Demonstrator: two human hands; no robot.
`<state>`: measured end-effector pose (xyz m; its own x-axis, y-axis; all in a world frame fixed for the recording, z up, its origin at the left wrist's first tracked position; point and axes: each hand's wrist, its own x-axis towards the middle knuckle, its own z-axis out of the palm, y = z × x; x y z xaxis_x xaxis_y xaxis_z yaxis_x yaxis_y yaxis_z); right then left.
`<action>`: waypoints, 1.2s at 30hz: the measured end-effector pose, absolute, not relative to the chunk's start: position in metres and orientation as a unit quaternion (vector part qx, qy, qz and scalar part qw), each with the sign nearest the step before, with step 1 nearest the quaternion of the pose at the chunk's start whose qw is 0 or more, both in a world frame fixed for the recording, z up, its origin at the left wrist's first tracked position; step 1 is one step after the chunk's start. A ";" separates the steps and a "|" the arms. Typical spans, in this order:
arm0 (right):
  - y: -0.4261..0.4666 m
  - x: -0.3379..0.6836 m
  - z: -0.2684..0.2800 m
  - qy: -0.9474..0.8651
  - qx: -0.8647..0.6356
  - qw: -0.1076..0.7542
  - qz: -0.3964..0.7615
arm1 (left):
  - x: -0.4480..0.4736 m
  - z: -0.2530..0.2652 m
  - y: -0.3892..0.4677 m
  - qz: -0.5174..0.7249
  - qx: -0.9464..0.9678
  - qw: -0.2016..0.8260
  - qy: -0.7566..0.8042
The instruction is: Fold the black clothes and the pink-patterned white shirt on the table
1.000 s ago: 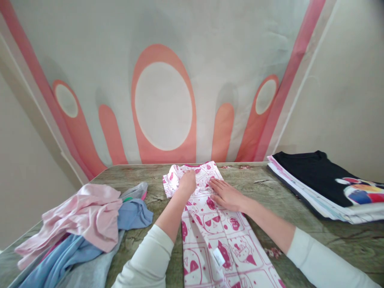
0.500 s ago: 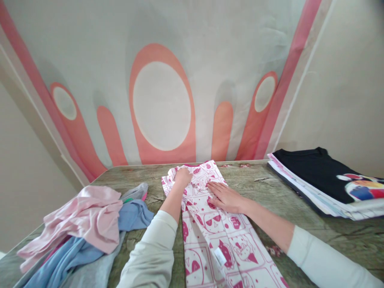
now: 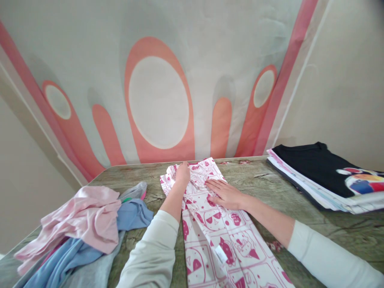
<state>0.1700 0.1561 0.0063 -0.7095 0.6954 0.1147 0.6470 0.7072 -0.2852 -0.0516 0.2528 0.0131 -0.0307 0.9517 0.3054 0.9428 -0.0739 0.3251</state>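
Note:
A white shirt [image 3: 216, 218] with a magenta cartoon print lies lengthwise on the table, its sides folded inward into a long strip. Its collar end points to the far edge, and a small white label [image 3: 221, 254] shows lower down. My left hand [image 3: 183, 173] is closed on bunched cloth near the collar, at the left. Flat on the right side of the shirt rests my right hand [image 3: 225, 193], fingers stretched out, pressing on the fabric below the collar.
To the left is a loose heap of clothes with a pink garment [image 3: 90, 216] on top and blue ones [image 3: 133, 214] beside and under it. A folded stack topped by a black T-shirt [image 3: 312, 168] stands at the right. Behind the wood-patterned table [image 3: 252, 176] rises a wall.
My left hand has lifted slightly and shifted toward the collar with the cloth in its grip. My right hand stays flat in nearly the same spot. The camera view has tilted a little.

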 end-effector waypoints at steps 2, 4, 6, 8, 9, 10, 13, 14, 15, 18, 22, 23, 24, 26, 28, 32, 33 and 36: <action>0.156 0.170 0.007 -0.917 -0.366 0.106 0.116 | -0.049 0.018 0.248 0.228 0.704 -0.014 0.672; 0.156 0.170 0.008 -0.917 -0.366 0.103 0.118 | -0.043 0.022 0.244 0.211 0.733 -0.030 0.646; 0.156 0.170 0.008 -0.918 -0.366 0.099 0.117 | -0.033 0.023 0.242 0.181 0.775 -0.025 0.605; 0.156 0.170 0.009 -0.919 -0.365 0.096 0.114 | -0.022 0.020 0.239 0.151 0.814 -0.004 0.561; 0.156 0.169 0.009 -0.919 -0.365 0.095 0.114 | -0.017 0.017 0.238 0.140 0.829 0.006 0.542; 0.156 0.169 0.009 -0.919 -0.365 0.095 0.114 | -0.013 0.013 0.237 0.129 0.843 0.012 0.522; 0.157 0.170 0.009 -0.917 -0.367 0.097 0.122 | -0.010 0.000 0.233 0.095 0.871 0.022 0.481; 0.157 0.170 0.008 -0.916 -0.367 0.097 0.126 | -0.012 -0.004 0.233 0.083 0.874 0.020 0.478; 0.158 0.170 0.008 -0.915 -0.368 0.098 0.130 | -0.014 -0.007 0.233 0.071 0.875 0.017 0.479; 0.159 0.173 0.006 -0.913 -0.365 0.104 0.150 | -0.020 -0.014 0.236 0.047 0.865 -0.006 0.499; 0.165 0.177 0.002 -0.906 -0.348 0.145 0.194 | -0.022 -0.016 0.240 0.032 0.849 -0.021 0.527; 0.170 0.178 0.002 -0.899 -0.346 0.167 0.208 | -0.021 -0.016 0.240 0.029 0.847 -0.017 0.531; 0.176 0.178 0.001 -0.891 -0.350 0.192 0.219 | -0.021 -0.016 0.240 0.026 0.845 -0.012 0.534; 0.193 0.174 -0.001 -0.873 -0.371 0.229 0.218 | -0.020 -0.016 0.240 0.024 0.843 -0.006 0.538; 0.216 0.165 -0.003 -0.869 -0.405 0.220 0.179 | -0.019 -0.015 0.239 0.024 0.841 -0.003 0.541; 0.262 0.143 -0.010 -0.875 -0.446 0.144 0.120 | -0.018 -0.015 0.238 0.027 0.839 -0.002 0.544; 0.271 0.139 -0.012 -0.872 -0.455 0.135 0.119 | -0.019 -0.015 0.238 0.026 0.839 0.000 0.544; 0.293 0.138 -0.016 -0.856 -0.489 0.119 0.116 | -0.020 -0.014 0.237 0.013 0.838 0.017 0.546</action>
